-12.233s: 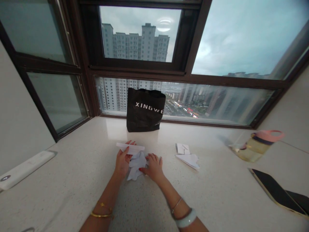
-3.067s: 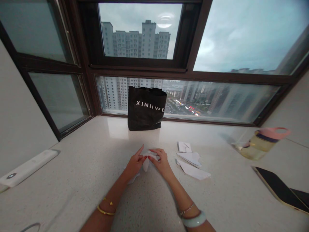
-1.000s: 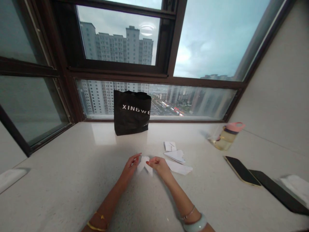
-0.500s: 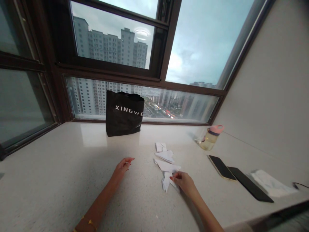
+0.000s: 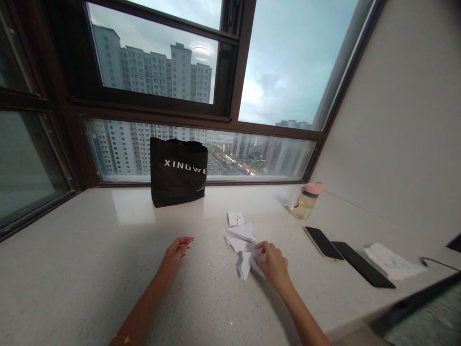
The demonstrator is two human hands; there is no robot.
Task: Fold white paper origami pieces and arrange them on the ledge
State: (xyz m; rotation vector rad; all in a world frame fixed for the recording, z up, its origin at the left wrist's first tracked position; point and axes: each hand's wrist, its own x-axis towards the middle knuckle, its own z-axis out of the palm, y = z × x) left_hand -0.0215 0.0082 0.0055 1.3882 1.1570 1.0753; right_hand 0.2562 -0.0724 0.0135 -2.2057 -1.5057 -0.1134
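Paper (image 5: 245, 265) at the right hand (image 5: 274, 264), grip unclear, could shift the adjoining sheet (image 5: 237, 244) if snagged; left hand (image 5: 174, 252) loosely open.

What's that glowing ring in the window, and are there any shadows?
Head view: the bright ring looks like a lamp reflected in the window glass; the countertop shines beside the black bag; a soft shadow lies near the left hand.
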